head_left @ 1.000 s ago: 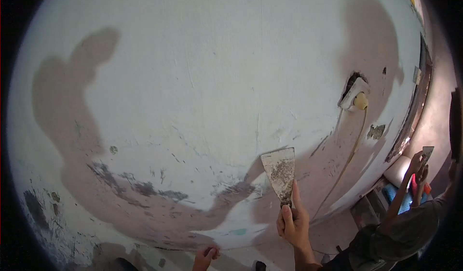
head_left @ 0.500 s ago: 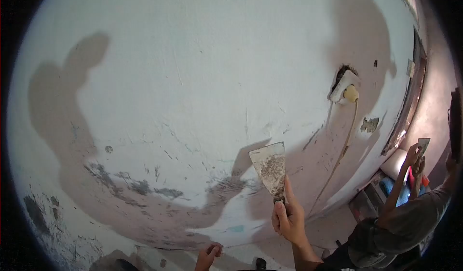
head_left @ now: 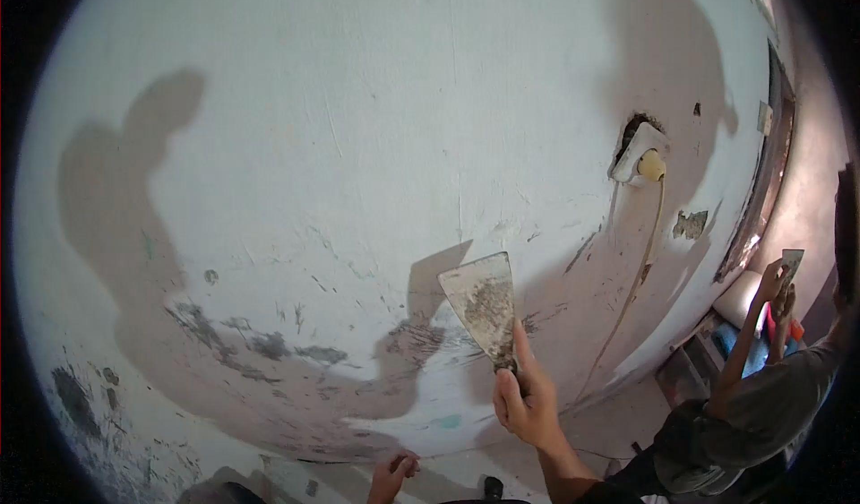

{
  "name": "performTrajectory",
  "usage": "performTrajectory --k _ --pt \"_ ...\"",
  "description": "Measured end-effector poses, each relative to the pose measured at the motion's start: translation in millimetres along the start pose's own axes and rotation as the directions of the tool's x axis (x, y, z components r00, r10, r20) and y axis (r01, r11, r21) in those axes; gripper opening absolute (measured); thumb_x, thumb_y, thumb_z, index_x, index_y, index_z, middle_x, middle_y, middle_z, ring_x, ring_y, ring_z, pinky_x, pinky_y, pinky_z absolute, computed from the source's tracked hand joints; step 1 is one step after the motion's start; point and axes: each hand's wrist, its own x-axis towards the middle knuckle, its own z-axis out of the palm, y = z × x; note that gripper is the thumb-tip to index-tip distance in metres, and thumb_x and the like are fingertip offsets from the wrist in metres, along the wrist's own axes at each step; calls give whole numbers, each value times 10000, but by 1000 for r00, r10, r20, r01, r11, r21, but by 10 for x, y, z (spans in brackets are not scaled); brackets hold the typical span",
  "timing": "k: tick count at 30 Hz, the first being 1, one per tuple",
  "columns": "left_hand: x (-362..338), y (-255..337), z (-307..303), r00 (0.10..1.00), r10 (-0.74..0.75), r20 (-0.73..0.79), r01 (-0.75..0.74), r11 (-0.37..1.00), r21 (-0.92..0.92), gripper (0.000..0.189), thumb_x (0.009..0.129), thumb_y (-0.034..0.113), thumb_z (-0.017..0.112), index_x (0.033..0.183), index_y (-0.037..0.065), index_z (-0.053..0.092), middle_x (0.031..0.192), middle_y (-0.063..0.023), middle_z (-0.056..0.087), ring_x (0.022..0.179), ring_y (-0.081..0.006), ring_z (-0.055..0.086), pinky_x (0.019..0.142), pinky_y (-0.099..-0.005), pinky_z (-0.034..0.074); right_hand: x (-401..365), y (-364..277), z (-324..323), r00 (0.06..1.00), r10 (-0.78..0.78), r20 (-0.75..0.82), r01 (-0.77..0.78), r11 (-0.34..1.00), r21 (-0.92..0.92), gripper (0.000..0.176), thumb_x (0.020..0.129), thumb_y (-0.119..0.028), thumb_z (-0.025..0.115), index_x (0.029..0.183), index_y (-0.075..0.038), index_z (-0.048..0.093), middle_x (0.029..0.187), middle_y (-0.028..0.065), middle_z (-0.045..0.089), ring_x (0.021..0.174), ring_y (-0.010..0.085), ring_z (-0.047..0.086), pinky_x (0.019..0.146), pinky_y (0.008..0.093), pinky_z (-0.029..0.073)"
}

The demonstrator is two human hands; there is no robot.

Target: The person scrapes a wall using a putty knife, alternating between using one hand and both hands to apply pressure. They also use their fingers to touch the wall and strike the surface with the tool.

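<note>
My right hand point(head_left: 530, 403) grips the handle of a putty knife point(head_left: 484, 302), its index finger stretched along the back of the blade. The wide metal blade points up and is crusted with dried plaster. It is held in front of the pale, scuffed wall point(head_left: 376, 163); whether its edge touches cannot be made out. Low at the bottom of the view is my left hand point(head_left: 393, 477), near the foot of the wall, with its fingers curled. Anything within those fingers is too small to make out.
A wall socket point(head_left: 638, 155) with a yellowish plug point(head_left: 653, 166) hangs loose from a broken hole, its cord point(head_left: 652, 235) trailing down. At the right, another person point(head_left: 748, 414) holds a second scraper point(head_left: 791, 262). Boxes and bags point(head_left: 717, 347) lie behind that person.
My right hand and the putty knife have shifted slightly left and up across the wall. My left hand has hardly moved. The other person's scraper is raised a little.
</note>
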Motion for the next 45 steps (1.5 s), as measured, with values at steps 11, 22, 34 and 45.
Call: performTrajectory --k 11,22,34,45 --pt "-63 -193 -231 999 -17 -39 15 999 -47 212 946 213 546 993 22 624 710 -1 522 619 -100 460 570 -266 395 164 193 -142 994 -6 -105 11 999 52 564 970 -65 425 1473 8 182 588 -34 444 496 36 396 456 204 337" --pt "60 -262 -403 993 9 -120 -11 1000 -12 224 921 216 562 952 5 630 726 -3 545 646 -114 501 600 -278 418 -39 206 -133 995 44 -87 -39 997 68 560 955 -60 433 1462 25 210 662 -33 485 539 37 415 485 204 351" --pt "136 -60 -405 998 9 -57 -8 1000 21 202 931 196 545 924 11 627 708 4 526 630 -106 475 586 -275 401 213 -87 5 999 -28 -25 23 987 -156 578 931 -35 466 1460 5 239 687 -5 536 611 59 472 551 212 397" --pt "64 -278 -419 986 -37 -162 25 997 -72 224 946 220 540 900 13 610 704 2 506 629 -106 469 582 -272 400 -168 -25 -250 983 127 -131 -127 992 4 548 975 -83 409 1455 56 185 706 -11 515 597 39 432 531 198 366"
